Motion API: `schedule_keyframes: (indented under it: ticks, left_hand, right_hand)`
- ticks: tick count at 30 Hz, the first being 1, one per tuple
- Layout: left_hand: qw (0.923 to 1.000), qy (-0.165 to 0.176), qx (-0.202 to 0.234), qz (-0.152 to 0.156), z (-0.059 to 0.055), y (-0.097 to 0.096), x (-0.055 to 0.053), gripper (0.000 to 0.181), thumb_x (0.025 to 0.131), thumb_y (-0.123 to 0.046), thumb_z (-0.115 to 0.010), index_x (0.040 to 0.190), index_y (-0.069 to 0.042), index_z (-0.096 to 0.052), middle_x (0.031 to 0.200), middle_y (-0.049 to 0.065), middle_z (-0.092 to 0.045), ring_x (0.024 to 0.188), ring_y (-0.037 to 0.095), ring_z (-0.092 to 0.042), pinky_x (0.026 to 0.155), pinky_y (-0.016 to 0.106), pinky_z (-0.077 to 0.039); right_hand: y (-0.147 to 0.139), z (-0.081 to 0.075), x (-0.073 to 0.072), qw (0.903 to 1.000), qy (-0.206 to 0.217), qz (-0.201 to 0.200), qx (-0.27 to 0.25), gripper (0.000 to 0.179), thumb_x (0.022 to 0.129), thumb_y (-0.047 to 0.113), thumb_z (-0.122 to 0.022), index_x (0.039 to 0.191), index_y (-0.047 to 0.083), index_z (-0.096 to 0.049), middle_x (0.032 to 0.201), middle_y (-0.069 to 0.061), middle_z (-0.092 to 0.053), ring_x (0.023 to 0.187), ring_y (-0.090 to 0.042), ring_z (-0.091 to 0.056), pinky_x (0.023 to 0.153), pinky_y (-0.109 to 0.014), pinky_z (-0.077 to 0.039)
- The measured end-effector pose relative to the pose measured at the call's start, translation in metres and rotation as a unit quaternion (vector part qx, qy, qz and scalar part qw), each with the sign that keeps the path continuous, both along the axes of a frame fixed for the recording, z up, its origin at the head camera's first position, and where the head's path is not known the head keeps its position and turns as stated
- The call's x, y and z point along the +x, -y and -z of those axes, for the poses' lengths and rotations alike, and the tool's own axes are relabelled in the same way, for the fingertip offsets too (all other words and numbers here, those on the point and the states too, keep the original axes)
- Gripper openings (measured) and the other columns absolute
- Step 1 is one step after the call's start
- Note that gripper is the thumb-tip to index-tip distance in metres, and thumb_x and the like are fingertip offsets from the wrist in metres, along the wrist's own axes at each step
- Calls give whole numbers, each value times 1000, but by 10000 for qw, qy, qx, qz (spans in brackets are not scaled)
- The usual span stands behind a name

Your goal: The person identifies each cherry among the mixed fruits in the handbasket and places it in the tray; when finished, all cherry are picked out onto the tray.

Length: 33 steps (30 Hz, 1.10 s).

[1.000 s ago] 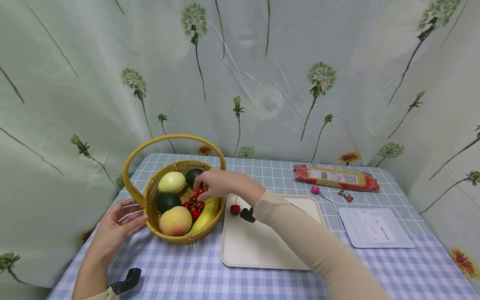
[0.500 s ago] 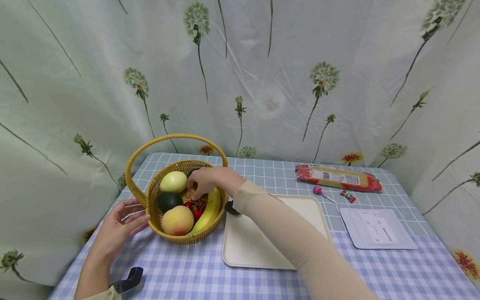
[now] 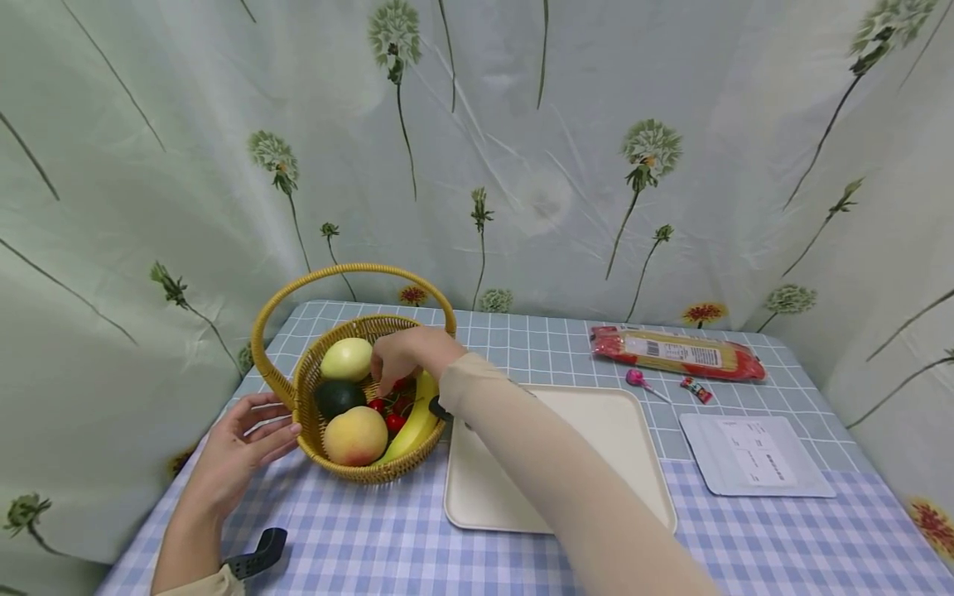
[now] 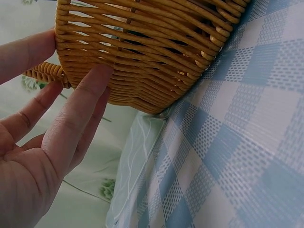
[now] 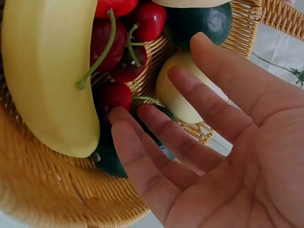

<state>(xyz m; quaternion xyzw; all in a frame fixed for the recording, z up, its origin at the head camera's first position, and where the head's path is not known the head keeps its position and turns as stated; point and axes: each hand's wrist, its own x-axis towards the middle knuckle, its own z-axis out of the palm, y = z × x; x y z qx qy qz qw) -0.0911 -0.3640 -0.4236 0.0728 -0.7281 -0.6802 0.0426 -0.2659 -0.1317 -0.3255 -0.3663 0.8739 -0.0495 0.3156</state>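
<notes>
My right hand (image 3: 402,354) is inside a yellow wicker basket (image 3: 373,474), over its fruit. The right wrist view shows its fingers apart, bent slightly, with nothing pinched; the fingertips lie close to a cherry (image 5: 116,95) and a dark green fruit (image 5: 111,159). Contact there cannot be told. Beside them are a banana (image 5: 47,71) and several cherries with green stems. A peach (image 3: 355,436), another dark green fruit (image 3: 339,399) and a pale yellow-green fruit (image 3: 346,359) fill the left side. At the basket's left, my left hand (image 3: 242,443) touches rim and side with extended fingers (image 4: 78,107).
A cream tray (image 3: 604,422) stands right of the basket, partly under my right arm. Farther right are a red-ended pack of noodles (image 3: 678,352), a pink lollipop (image 3: 636,377), a small wrapped candy (image 3: 696,389) and a pale flat pouch (image 3: 756,455). The basket's tall handle (image 3: 358,267) arches above it.
My right hand has moved left and farther into the basket. The cherry seen earlier at the tray's left edge is now out of sight behind my arm. My left hand keeps its place.
</notes>
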Motion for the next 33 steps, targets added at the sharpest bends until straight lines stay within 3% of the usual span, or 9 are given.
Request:
schedule_keyframes:
  ticks: [3, 8, 13, 16, 19, 27, 33]
  left_hand:
    - [10000, 33, -19, 22, 0, 0, 0, 48, 96, 0, -78, 135, -17, -56, 116, -14, -67, 103, -1, -73, 81, 25, -67]
    - [9998, 89, -179, -12, -1, -1, 0, 49, 96, -4, -80, 137, -16, -55, 117, -15, -66, 103, -2, -72, 82, 25, -66]
    - [9993, 165, -324, -62, -2, -1, 0, 49, 97, -6, -79, 138, -15, -54, 116, -17, -65, 102, -4, -72, 82, 25, -66]
    - [9994, 193, -288, -51, -2, -1, 0, 49, 97, -6, -79, 138, -16, -54, 117, -16, -65, 102, -3, -72, 82, 25, -66]
    - [9995, 203, -244, -44, 0, -1, 0, 49, 97, -4, -79, 137, -16, -54, 116, -17, -65, 103, -3, -72, 81, 24, -66]
    - [9994, 174, -291, -25, -1, -1, 0, 49, 97, -6, -79, 138, -17, -54, 117, -17, -65, 103, -4, -72, 82, 23, -66]
    - [9993, 199, -298, -55, -1, -1, 0, 49, 97, -6, -80, 138, -16, -54, 116, -17, -65, 103, -4, -72, 81, 23, -66]
  right_hand:
    - [2, 1, -1, 9999, 164, 31, -14, 22, 100, 34, -78, 117, 20, -72, 101, 9, -62, 91, -10, -57, 94, -30, -59]
    - [5, 0, -1, 9995, 257, 151, 104, 23, 99, 31, -79, 118, 19, -72, 103, 8, -62, 101, -13, -61, 98, -30, -59]
    - [8, -3, 5, 9979, -339, -81, 540, 33, 100, 37, -77, 130, 24, -71, 110, 11, -64, 99, -8, -59, 86, -22, -54]
    - [10, -5, 10, 9938, -759, -228, 774, 32, 100, 39, -77, 130, 27, -73, 113, 14, -66, 95, -6, -56, 83, -22, -52]
    - [13, -6, 14, 9917, -896, -264, 880, 28, 100, 39, -77, 126, 27, -74, 114, 14, -67, 94, -6, -55, 83, -24, -52]
    - [13, -5, 11, 9937, -716, -157, 844, 33, 98, 32, -80, 130, 27, -73, 115, 14, -69, 96, -6, -59, 83, -22, -55]
    - [9, -1, 6, 9981, -194, 108, 568, 34, 97, 21, -81, 129, 23, -71, 115, 9, -68, 99, -12, -70, 73, -20, -58]
